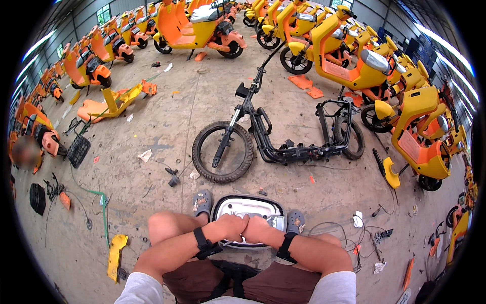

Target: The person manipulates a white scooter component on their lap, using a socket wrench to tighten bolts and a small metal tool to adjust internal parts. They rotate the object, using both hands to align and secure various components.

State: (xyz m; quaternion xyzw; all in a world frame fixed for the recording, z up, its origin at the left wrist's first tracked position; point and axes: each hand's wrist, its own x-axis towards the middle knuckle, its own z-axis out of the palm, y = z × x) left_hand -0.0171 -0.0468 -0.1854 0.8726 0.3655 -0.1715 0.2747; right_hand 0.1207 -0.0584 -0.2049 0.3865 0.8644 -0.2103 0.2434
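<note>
Between my feet on the floor lies a shallow rounded white shell point(253, 206) with a dark rim, like an upturned scooter seat. My left hand point(231, 228) and my right hand point(256, 229) meet over its near half, fingers curled and knuckles close together. A small bit of shiny metal shows by the fingers, but what they hold is mostly hidden. Grey parts lie inside the shell near my right hand. Ahead stands a stripped black scooter frame point(283, 152) with its front wheel point(223, 152) and rear wheel attached.
Yellow and orange scooters point(354, 61) stand in rows behind and at both sides. Yellow body panels point(117, 257) and a black basket point(79, 151) lie at the left. Loose black cables point(349, 234), a shock absorber point(378, 162) and orange scraps are scattered at the right.
</note>
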